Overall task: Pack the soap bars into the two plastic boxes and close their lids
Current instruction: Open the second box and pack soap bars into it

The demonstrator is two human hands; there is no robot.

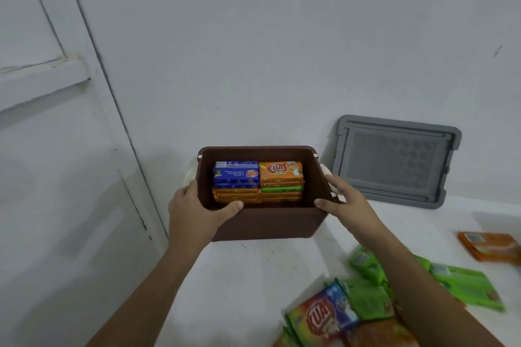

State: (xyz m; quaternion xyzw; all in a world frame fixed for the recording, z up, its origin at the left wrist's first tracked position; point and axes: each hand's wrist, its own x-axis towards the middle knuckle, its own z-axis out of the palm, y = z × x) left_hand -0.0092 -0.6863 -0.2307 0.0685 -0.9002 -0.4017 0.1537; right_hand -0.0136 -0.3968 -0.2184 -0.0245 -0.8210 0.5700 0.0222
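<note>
Weight matters most: the brown box [267, 222] is stiff plastic packed with soap, so it will likely feel heavy. Take it by both side walls, as you do now. Your left hand [197, 211] grips the left wall, thumb over the near rim. Your right hand [345, 200] grips the right wall the same way. The box is at the back left corner of the bench, open on top. The grey lid [394, 160] leans on the wall along the back edge. Packed bars [279, 173] lie in two neat stacks, blue, orange and green. Loose bars [366, 301], likely slippery in shiny wraps, lie near the right front edge.
</note>
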